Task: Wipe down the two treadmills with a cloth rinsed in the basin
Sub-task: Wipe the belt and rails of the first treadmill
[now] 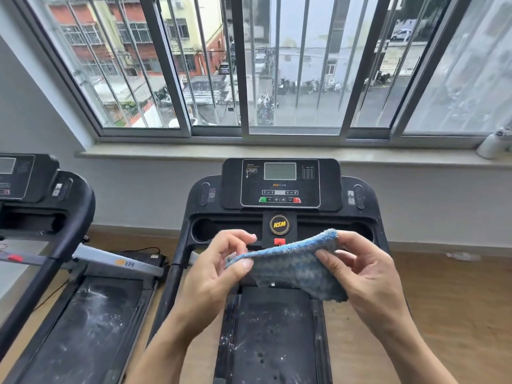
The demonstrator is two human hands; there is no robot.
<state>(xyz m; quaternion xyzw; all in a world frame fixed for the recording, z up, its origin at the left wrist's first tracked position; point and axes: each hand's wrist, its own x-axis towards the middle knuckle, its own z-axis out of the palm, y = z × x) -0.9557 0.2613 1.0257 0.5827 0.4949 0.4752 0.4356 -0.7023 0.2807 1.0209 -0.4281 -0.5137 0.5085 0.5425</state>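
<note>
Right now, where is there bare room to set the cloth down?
The window sill is bare from its left end to the white bottle. The wooden floor right of the front treadmill is mostly open. Crowded: the gap toward the left treadmill, where a black cable lies.

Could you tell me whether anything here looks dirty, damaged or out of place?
Yes: white specks and smears mark both belts, on the treadmill ahead and the left treadmill. A pale scrap lies on the floor at right.

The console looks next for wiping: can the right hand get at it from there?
Probably yes: nothing stands between the right hand and the console; the left hand also holds the cloth.
</note>
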